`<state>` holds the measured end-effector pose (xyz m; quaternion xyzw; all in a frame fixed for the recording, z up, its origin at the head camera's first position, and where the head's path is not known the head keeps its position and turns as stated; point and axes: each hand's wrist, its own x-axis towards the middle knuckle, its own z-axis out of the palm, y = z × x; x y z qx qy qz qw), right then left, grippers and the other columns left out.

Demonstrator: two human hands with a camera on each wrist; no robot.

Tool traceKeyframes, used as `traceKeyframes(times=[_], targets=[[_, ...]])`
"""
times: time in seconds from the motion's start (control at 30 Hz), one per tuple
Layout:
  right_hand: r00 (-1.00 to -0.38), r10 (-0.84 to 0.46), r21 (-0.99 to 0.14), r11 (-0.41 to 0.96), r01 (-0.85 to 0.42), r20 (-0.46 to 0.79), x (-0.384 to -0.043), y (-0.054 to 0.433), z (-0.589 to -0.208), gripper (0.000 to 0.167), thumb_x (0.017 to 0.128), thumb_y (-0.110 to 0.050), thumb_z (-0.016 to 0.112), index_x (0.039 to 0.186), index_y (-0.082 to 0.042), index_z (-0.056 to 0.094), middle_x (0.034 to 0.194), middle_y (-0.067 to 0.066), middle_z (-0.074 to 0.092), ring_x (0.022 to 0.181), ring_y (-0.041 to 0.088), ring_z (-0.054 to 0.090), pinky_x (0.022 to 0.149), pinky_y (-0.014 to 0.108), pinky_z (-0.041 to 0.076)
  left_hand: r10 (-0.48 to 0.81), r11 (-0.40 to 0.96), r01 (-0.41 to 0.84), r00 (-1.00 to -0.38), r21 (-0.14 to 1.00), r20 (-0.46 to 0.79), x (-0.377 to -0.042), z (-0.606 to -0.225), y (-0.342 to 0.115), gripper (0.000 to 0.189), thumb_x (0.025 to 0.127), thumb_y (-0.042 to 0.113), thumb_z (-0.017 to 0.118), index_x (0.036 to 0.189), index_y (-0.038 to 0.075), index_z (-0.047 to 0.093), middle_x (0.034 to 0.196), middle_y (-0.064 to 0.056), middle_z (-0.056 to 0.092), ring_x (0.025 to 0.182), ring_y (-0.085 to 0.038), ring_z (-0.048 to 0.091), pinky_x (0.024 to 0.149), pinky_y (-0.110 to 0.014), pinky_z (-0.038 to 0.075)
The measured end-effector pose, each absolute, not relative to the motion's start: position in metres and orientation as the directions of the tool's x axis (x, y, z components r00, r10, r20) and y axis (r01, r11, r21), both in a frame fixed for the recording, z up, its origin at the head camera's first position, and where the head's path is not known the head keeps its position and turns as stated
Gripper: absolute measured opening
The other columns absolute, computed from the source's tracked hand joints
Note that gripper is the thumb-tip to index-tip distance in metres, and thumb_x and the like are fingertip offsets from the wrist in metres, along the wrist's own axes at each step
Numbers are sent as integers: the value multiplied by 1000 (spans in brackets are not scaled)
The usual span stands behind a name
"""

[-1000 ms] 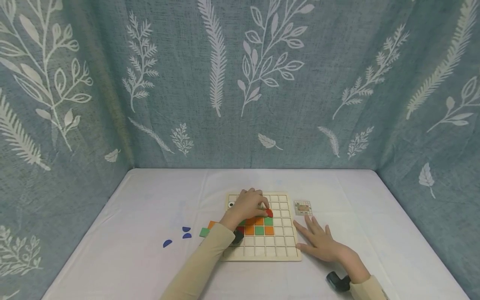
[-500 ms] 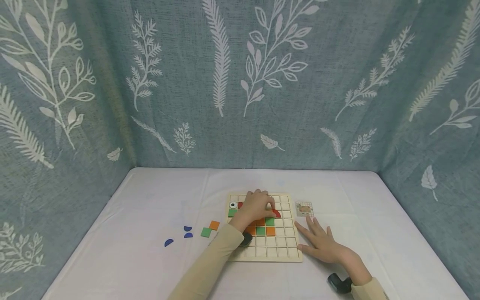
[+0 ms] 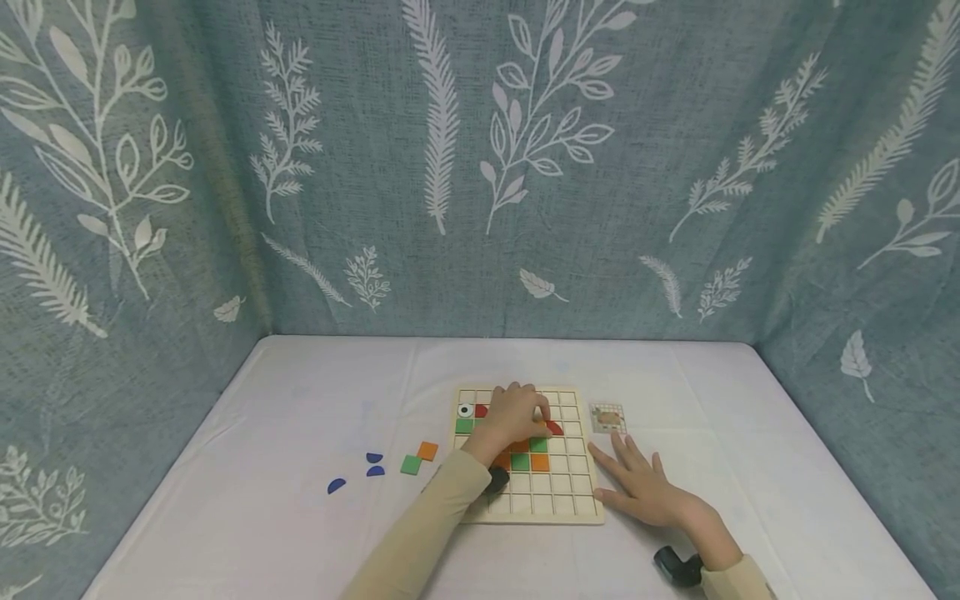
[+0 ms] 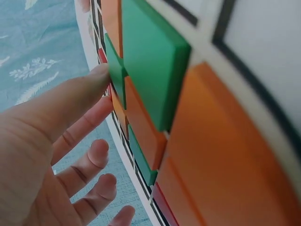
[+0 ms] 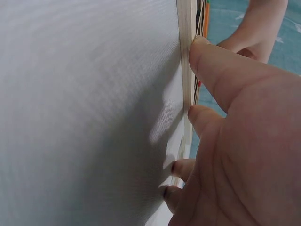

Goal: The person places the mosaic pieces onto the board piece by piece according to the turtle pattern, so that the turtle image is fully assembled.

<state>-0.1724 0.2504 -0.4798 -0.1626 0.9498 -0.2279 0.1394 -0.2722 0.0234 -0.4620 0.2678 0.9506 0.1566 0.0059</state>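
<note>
My left hand (image 3: 513,417) reaches over the wooden grid board (image 3: 555,504), thumb and index finger at a small red piece (image 3: 555,427) with a curved edge, which they pinch against the board. The hand hides part of the red piece and several cells. Green (image 4: 150,61) and orange tiles (image 4: 225,136) fill nearby cells in the left wrist view. With fingers spread, my right hand (image 3: 645,487) rests on the cloth, and its thumb and index finger touch the board's right edge (image 5: 187,70).
Left of the board lie a green tile (image 3: 411,465), an orange tile (image 3: 427,451) and blue half-circles (image 3: 336,485). A small pattern card (image 3: 607,418) sits right of the board. A patterned curtain (image 3: 480,167) stands behind the white-covered table (image 3: 300,375).
My left hand has moved slightly right with the red piece, which now sits a cell farther right. The view has shifted a little. My right hand stays by the board's edge.
</note>
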Motion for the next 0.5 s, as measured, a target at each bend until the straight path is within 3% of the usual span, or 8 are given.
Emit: traceKeyframes(times=[0.23,0.5], targets=[[-908,-373,-477,844,-245,-192,-172,250,-479,67,91,-49,48,147,-18,26,152,25,5,138,46,-4,98,70,-7,520,788,520,-849,329,97,-268,-460,17,20,77,41,72,92,27,71,75,7,51,72,-12,42,73,-35,36],[-912,-362,-470,850,-238,-192,-172,250,-480,68,90,-51,48,146,-19,27,152,25,5,138,46,-3,99,69,-7,516,767,529,-845,364,140,-262,-462,4,22,79,39,70,98,27,72,81,6,57,75,-11,45,81,-41,38]])
